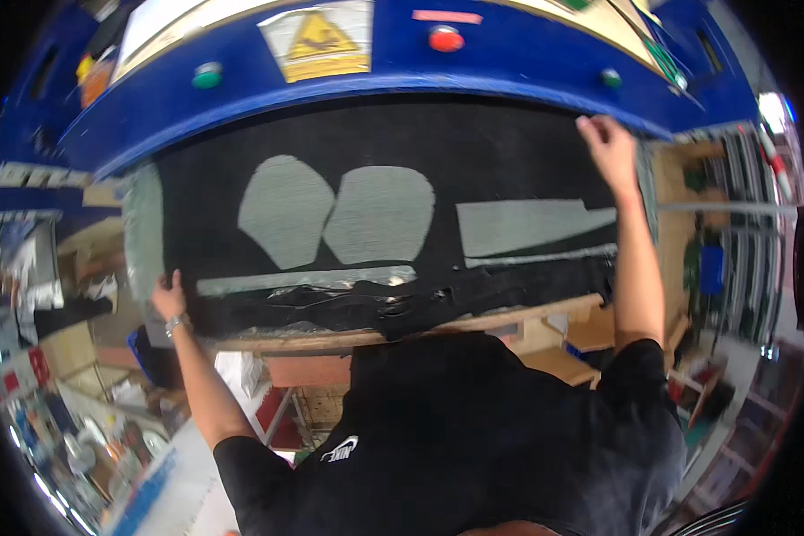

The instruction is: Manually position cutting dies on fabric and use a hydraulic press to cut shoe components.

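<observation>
A wide black sheet of material (509,147) lies across the pale green bed (147,223) of a blue machine. Several shapes are cut out of the sheet, and the pale green bed shows through: two rounded ones, a wedge at right and long strips near the front. My left hand (170,299), with a bracelet on the wrist, is closed at the sheet's front left edge. Farther off, at the back right corner, my right hand (609,152) pinches the sheet's edge between thumb and fingers. Along the front, the sheet is crumpled into torn strips (375,304).
The blue machine beam (527,67) spans the far side, carrying a red button (446,38), green buttons (207,75) and a yellow warning sign (320,40). A wooden edge (286,341) borders the bed in front. Shelving racks (746,259) stand at right.
</observation>
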`<state>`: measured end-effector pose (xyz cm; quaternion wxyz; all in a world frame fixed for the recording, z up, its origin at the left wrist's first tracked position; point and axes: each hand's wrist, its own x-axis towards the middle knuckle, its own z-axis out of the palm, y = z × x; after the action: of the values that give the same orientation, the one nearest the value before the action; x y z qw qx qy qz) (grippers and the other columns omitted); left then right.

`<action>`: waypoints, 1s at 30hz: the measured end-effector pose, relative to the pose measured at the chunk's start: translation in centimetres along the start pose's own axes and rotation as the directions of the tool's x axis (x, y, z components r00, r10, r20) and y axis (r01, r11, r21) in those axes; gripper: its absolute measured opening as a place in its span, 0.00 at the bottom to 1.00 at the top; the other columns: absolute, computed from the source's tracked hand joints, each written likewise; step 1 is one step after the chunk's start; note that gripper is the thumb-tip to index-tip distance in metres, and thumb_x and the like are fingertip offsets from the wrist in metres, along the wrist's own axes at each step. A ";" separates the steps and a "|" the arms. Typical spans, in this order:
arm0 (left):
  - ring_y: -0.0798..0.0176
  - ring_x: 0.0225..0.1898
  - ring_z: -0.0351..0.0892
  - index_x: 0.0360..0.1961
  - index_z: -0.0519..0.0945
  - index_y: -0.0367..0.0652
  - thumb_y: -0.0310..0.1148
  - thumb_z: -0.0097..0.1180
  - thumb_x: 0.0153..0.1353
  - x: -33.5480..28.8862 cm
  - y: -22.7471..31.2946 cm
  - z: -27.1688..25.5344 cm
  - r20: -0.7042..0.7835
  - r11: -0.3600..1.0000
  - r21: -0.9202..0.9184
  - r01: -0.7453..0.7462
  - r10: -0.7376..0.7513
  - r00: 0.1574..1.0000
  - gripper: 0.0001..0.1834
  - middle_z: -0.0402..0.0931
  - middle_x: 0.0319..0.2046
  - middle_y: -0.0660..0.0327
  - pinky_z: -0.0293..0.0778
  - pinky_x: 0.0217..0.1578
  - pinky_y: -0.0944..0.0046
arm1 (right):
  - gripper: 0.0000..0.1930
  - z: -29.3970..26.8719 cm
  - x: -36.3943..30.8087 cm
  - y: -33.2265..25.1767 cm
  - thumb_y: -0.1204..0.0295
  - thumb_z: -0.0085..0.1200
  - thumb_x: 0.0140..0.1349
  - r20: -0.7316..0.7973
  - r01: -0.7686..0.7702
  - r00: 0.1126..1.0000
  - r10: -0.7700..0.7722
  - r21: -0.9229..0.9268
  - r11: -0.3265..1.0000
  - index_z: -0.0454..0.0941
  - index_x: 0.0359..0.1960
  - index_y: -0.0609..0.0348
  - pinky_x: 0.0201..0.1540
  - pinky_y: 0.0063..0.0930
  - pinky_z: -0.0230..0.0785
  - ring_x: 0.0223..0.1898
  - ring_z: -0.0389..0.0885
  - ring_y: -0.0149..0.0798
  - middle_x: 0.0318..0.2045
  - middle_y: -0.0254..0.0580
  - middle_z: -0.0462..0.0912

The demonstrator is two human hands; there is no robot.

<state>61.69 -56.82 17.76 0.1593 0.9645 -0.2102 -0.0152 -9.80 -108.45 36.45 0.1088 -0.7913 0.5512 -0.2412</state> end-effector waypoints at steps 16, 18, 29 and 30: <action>0.50 0.40 0.84 0.39 0.86 0.35 0.63 0.66 0.56 6.9 -4.3 -0.6 0.186 0.998 0.035 0.058 -0.063 0.981 0.36 0.86 0.35 0.47 0.74 0.47 0.52 | 0.44 1.7 -17.5 27.1 0.32 0.62 0.50 -0.194 -0.806 0.512 0.837 -0.445 0.390 0.79 0.54 0.61 0.62 0.49 0.70 0.61 0.77 0.57 0.57 0.59 0.79; 0.50 0.40 0.84 0.41 0.86 0.35 0.63 0.66 0.55 5.9 0.7 2.5 0.253 0.992 0.089 0.091 -0.111 0.961 0.35 0.85 0.37 0.45 0.74 0.47 0.51 | 0.48 0.1 -19.1 29.3 0.28 0.59 0.49 -0.308 -0.790 0.511 0.802 -0.536 0.298 0.77 0.54 0.64 0.61 0.49 0.71 0.61 0.78 0.55 0.56 0.60 0.80; 0.45 0.32 0.84 0.25 0.84 0.37 0.54 0.74 0.50 3.9 -0.6 0.3 0.040 0.993 0.078 0.091 -0.094 0.995 0.26 0.83 0.25 0.46 0.77 0.40 0.49 | 0.22 2.5 -18.3 32.6 0.53 0.52 0.70 -0.191 -0.647 0.701 0.687 -0.577 0.499 0.79 0.47 0.63 0.52 0.53 0.74 0.51 0.82 0.62 0.46 0.61 0.84; 0.46 0.33 0.85 0.26 0.84 0.38 0.54 0.74 0.51 3.7 -0.6 0.3 0.056 0.990 0.067 0.126 -0.130 0.990 0.26 0.84 0.27 0.48 0.77 0.42 0.50 | 0.22 2.5 -18.2 32.3 0.55 0.50 0.70 -0.176 -0.654 0.676 0.716 -0.591 0.472 0.77 0.48 0.65 0.52 0.54 0.75 0.51 0.82 0.62 0.46 0.62 0.84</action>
<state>65.30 -57.94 17.46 0.1212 0.9796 -0.1529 -0.0477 -40.07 -103.72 15.42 -0.0395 -0.5040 0.8612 0.0526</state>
